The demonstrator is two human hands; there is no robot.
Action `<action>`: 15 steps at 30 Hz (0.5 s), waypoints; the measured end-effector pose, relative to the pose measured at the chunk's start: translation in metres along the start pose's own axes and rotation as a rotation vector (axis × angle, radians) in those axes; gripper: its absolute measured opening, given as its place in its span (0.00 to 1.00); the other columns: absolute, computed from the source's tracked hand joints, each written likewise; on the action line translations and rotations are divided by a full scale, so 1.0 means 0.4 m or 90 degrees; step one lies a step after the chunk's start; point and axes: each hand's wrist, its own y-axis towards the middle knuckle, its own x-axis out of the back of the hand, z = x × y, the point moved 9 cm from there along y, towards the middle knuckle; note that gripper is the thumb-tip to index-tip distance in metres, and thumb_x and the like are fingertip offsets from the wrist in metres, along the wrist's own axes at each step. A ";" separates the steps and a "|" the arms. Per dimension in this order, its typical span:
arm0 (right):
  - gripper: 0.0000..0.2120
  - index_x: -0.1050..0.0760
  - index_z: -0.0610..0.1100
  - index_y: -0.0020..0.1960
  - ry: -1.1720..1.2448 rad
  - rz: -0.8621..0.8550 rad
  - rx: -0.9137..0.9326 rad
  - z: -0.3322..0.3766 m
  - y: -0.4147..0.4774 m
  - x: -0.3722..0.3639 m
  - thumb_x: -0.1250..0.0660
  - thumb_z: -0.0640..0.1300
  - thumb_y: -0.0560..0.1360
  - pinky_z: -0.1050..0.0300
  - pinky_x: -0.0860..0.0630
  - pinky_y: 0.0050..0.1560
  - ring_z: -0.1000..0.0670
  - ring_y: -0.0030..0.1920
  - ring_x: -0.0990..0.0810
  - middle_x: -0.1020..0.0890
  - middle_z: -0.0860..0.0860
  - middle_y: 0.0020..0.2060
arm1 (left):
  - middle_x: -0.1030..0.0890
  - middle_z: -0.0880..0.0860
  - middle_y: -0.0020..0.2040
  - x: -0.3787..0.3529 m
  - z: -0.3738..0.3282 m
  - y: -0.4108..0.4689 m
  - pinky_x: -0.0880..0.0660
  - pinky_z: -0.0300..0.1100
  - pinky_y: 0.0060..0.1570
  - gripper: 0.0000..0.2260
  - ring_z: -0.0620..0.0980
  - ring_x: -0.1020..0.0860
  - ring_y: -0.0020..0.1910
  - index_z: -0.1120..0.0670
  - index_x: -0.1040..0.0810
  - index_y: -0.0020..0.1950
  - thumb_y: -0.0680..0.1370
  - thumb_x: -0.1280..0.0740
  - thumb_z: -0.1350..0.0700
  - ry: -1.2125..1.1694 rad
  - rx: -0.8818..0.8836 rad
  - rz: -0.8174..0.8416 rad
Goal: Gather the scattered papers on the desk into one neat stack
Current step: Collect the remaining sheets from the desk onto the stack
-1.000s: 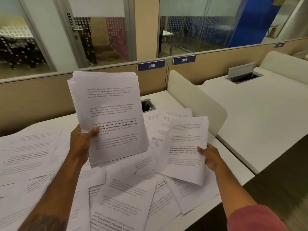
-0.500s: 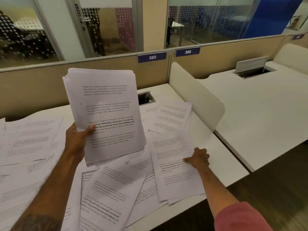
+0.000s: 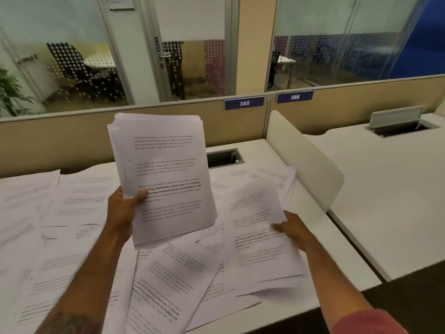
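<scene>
With left hand clamped on the stack, right hand pinching a loose sheet near the desk right edge may crease it.

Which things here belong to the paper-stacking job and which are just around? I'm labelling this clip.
Part of the job:
left hand
gathered stack
right hand
sheets under it
loose papers on the desk

Just around:
desk divider
cable hatch
number plates 385 and 386
neighbouring desk
</scene>
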 end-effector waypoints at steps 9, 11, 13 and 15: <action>0.23 0.23 0.41 0.67 0.291 0.192 0.161 0.379 -0.018 -0.029 0.27 0.38 0.72 0.45 0.17 0.50 0.38 0.59 0.17 0.17 0.41 0.61 | 0.13 0.55 0.54 0.115 -0.098 0.007 0.16 0.56 0.46 0.13 0.60 0.15 0.50 0.54 0.20 0.60 0.77 0.28 0.63 -0.031 -0.029 -0.051; 0.20 0.22 0.43 0.66 0.310 0.247 0.193 0.456 -0.031 -0.077 0.29 0.38 0.74 0.43 0.18 0.52 0.37 0.61 0.18 0.18 0.39 0.62 | 0.14 0.56 0.55 0.130 -0.122 0.009 0.17 0.59 0.49 0.14 0.62 0.15 0.51 0.57 0.20 0.62 0.77 0.28 0.63 -0.033 -0.033 -0.052; 0.18 0.21 0.44 0.64 0.316 0.292 0.210 0.524 -0.051 -0.151 0.29 0.40 0.74 0.44 0.18 0.53 0.37 0.61 0.19 0.19 0.39 0.63 | 0.13 0.55 0.53 0.134 -0.148 0.007 0.16 0.56 0.45 0.13 0.61 0.14 0.49 0.55 0.20 0.60 0.77 0.28 0.61 -0.027 -0.047 -0.040; 0.20 0.22 0.42 0.66 0.311 0.326 0.219 0.582 -0.077 -0.242 0.29 0.41 0.74 0.44 0.18 0.53 0.37 0.62 0.19 0.19 0.39 0.63 | 0.13 0.54 0.52 0.132 -0.165 0.003 0.16 0.53 0.41 0.12 0.59 0.14 0.48 0.53 0.19 0.59 0.76 0.27 0.59 -0.028 -0.052 -0.017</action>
